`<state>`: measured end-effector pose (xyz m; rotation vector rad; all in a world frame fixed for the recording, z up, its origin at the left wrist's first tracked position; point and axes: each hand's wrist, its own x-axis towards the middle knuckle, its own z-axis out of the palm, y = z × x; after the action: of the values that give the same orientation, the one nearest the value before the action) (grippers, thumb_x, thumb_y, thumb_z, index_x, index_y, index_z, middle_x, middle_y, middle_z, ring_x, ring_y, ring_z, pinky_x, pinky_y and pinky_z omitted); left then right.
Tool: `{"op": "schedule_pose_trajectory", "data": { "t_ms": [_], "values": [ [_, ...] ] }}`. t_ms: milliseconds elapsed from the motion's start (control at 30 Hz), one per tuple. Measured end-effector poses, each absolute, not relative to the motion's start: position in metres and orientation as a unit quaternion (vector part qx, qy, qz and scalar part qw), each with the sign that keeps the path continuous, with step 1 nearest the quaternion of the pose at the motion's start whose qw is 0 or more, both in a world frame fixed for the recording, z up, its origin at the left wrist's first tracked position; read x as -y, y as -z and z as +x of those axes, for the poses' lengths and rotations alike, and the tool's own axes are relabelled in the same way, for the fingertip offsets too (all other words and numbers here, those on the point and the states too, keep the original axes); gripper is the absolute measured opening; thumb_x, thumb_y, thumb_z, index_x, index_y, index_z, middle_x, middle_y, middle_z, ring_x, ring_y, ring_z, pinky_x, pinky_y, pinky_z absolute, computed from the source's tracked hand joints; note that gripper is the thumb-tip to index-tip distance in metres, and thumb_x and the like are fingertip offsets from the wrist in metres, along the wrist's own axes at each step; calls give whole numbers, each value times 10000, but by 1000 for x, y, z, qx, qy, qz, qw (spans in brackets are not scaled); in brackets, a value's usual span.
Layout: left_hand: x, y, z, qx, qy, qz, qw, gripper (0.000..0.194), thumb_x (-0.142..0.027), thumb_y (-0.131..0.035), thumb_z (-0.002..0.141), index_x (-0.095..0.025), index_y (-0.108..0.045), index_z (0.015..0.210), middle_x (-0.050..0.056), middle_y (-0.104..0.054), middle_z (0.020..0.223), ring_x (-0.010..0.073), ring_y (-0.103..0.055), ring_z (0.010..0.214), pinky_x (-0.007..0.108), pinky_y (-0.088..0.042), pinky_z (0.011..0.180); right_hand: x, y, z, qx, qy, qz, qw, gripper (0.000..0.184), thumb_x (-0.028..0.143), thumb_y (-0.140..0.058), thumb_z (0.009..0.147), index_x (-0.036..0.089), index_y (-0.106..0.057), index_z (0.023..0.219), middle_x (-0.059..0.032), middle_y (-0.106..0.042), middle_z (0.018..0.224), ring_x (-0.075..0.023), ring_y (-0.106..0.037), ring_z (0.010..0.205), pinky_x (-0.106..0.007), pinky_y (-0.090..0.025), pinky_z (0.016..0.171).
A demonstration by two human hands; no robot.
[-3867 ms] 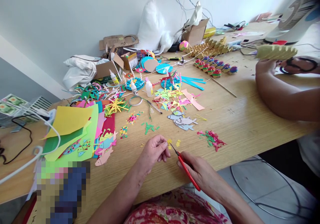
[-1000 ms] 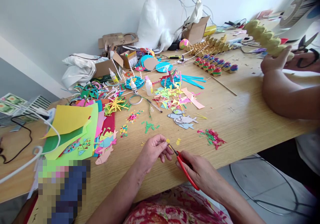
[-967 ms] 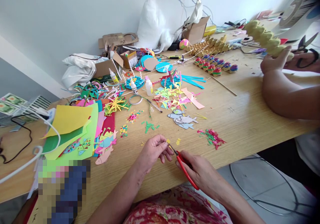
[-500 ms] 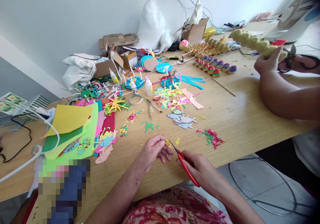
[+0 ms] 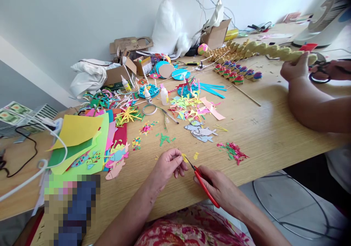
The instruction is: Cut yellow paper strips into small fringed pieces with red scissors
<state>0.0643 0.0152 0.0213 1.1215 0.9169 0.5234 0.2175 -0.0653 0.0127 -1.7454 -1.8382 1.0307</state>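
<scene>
Right hand (image 5: pixel 216 185) wrapped round red-handled scissors (image 5: pixel 206 188), tip beside yellow paper (image 5: pixel 184 157) pinched in left hand's (image 5: pixel 172 164) fingertips, over wooden table (image 5: pixel 271 129); grey fish cutouts (image 5: pixel 203 132) beyond; white bottles (image 5: pixel 164 96) farther.

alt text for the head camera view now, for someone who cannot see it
A person's right hand holds red-handled scissors, tips close to the left hand and yellow paper bits, over a wooden table. Beyond lie coloured paper scraps, paper fish and white bottles. At right, another person's hands hold a bumpy yellowish strip and black-handled scissors.
</scene>
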Motion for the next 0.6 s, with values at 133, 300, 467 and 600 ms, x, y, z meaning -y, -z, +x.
{"op": "schedule_pose_trajectory", "data": {
  "t_ms": [133,300,467,600],
  "values": [
    [-16,-21,63,-419,-233,520,707,195,-333,-530,725,-157,-463,676,-12,-600,572,56,-497,410,155,-300,375,65,-14,216,664,-372,-617,202,288,358,-311,878,195,-442,680,31,-477,590,-113,-427,536,-212,-309,497],
    [-15,-19,62,-417,-230,519,710,179,-323,-523,728,-156,-469,692,-17,-587,561,58,-497,407,154,-304,367,64,-15,214,656,-371,-626,199,306,365,-309,875,193,-425,649,38,-439,563,-107,-395,515,-213,-292,485],
    [-14,-17,59,-399,-233,512,724,179,-323,-510,742,-152,-468,712,-15,-585,575,54,-497,420,148,-313,373,65,-15,210,650,-387,-618,216,305,362,-308,873,189,-416,646,38,-431,577,-105,-379,531,-213,-286,495],
    [-12,-17,56,-387,-234,513,730,194,-337,-507,755,-148,-473,726,-12,-587,594,51,-495,430,146,-315,382,63,-15,208,648,-397,-611,222,308,368,-307,872,186,-411,646,39,-417,582,-104,-362,536,-215,-279,495]
  ]
}}
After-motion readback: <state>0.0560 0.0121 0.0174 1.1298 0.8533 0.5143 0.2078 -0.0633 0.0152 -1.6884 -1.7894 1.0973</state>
